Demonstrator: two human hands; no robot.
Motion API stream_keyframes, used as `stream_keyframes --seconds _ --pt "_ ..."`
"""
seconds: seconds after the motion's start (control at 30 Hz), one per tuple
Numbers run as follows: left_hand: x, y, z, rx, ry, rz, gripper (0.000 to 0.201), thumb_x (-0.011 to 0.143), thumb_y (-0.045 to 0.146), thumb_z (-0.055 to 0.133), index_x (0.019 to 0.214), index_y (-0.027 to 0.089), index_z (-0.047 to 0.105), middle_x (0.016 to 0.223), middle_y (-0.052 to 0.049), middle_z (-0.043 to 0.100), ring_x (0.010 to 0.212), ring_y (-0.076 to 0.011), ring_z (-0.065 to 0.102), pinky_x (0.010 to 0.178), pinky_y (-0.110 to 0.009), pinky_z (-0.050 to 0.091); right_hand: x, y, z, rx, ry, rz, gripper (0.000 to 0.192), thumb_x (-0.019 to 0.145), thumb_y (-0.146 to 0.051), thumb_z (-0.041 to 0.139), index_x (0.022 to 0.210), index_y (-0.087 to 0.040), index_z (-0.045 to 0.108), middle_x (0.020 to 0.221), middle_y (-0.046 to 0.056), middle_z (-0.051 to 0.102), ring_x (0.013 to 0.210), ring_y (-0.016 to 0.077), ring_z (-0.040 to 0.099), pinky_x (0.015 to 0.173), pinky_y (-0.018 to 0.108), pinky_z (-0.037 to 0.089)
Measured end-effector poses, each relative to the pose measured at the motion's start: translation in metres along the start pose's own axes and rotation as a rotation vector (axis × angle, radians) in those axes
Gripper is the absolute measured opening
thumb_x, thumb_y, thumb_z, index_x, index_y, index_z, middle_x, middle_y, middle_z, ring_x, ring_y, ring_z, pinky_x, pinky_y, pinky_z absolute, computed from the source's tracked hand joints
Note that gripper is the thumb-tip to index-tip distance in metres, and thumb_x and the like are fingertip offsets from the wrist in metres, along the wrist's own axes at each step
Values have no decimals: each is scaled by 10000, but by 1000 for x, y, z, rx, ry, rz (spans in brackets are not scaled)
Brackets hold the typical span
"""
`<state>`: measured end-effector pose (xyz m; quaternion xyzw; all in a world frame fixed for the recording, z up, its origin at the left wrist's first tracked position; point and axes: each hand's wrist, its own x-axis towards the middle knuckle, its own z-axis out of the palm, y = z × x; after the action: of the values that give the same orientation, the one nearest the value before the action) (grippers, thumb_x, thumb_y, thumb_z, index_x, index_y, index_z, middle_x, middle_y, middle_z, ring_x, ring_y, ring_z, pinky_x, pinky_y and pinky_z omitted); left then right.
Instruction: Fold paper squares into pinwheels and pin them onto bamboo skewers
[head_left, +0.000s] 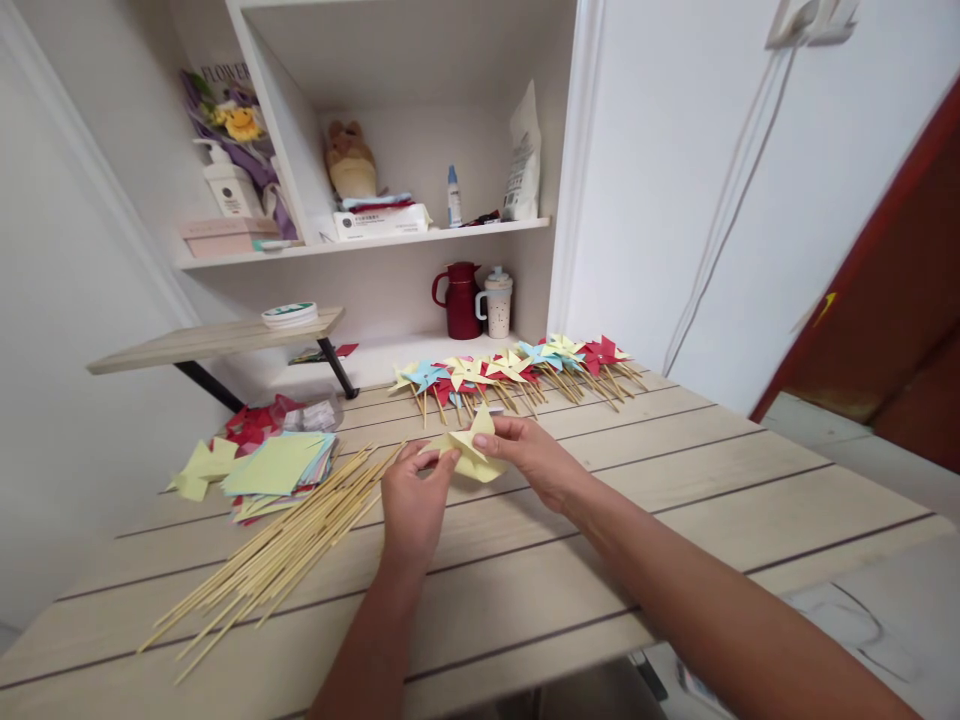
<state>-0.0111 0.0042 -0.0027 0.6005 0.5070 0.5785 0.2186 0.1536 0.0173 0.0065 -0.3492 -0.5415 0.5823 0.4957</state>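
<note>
Both my hands hold a yellow paper pinwheel piece (474,452) just above the wooden table (675,500). My left hand (414,500) pinches its left edge with the fingertips. My right hand (534,455) grips its right side, thumb on top. To the left lies a bundle of thin wooden sticks (277,545), fanned out toward the table's front left. Beyond the sticks sits a stack of coloured paper squares (279,468).
A row of finished pinwheels on sticks (517,372) in yellow, blue and red lies along the table's far edge. Red paper scraps and a plastic bag (277,415) lie at the back left. Shelves behind hold a red jug (459,300), a cup, bottles and boxes.
</note>
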Motion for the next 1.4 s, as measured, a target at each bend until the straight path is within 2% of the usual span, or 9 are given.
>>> stream_keyframes --seconds 0.17,0.4,0.7,0.87,0.93,1.03,1.2,1.3,1.4 --pt "0 -1 0 -25 -8 -22 106 698 295 697 681 211 759 836 -36 714 837 -206 654 794 -319 505 0 1 0 9 6 6 366 583 -388 858 854 -164 753 829 39 726 742 166 602 734 299 447" --pt "-4 -1 1 -8 -31 -67 119 715 302 698 669 203 745 729 -22 699 737 -198 633 715 -311 492 0 2 1 19 19 16 337 624 -387 832 863 -161 759 835 57 740 722 171 620 706 306 454" --pt "-6 3 2 -30 -52 -41 133 739 283 668 679 187 738 741 -20 673 731 -176 625 689 -278 472 0 3 3 -5 8 36 334 644 -431 820 824 -158 752 773 42 729 667 153 595 666 291 427" --pt "-6 1 2 65 -48 58 158 763 290 653 649 205 722 727 -13 661 716 -173 621 689 -286 465 -1 2 3 -41 6 21 398 658 -466 813 918 -176 732 849 46 721 753 182 609 702 306 435" --pt "-5 1 -1 106 -57 95 164 778 295 641 664 212 726 744 -16 672 727 -179 627 696 -296 467 -1 1 0 -74 40 -16 442 696 -469 784 1047 -213 706 974 57 715 849 207 617 748 328 451" --pt "-2 -1 -5 213 -62 156 165 793 293 635 678 220 728 771 -27 689 783 -205 640 752 -339 466 0 -4 -9 -222 119 -158 459 734 -417 756 1162 -282 664 1182 60 658 1002 229 595 872 380 450" --pt "-3 -7 -5 471 -20 354 160 806 238 648 660 247 713 850 -29 724 925 -240 643 937 -446 375 0 -9 -15 -521 122 -405 346 722 -344 779 1063 -315 728 1195 50 641 1139 257 552 1028 435 367" --pt "-5 -6 -3 550 -55 450 167 829 202 629 687 247 706 881 -24 721 902 -217 642 961 -449 344 1 -5 -13 -572 66 -440 236 709 -363 799 934 -300 765 1117 55 676 1118 268 570 1020 447 371" --pt "-7 -3 -3 589 -86 480 174 847 181 613 703 236 695 877 -15 710 884 -200 642 979 -455 320 2 1 -11 -603 63 -442 130 699 -373 811 776 -281 762 1018 55 715 1057 273 599 998 456 378"
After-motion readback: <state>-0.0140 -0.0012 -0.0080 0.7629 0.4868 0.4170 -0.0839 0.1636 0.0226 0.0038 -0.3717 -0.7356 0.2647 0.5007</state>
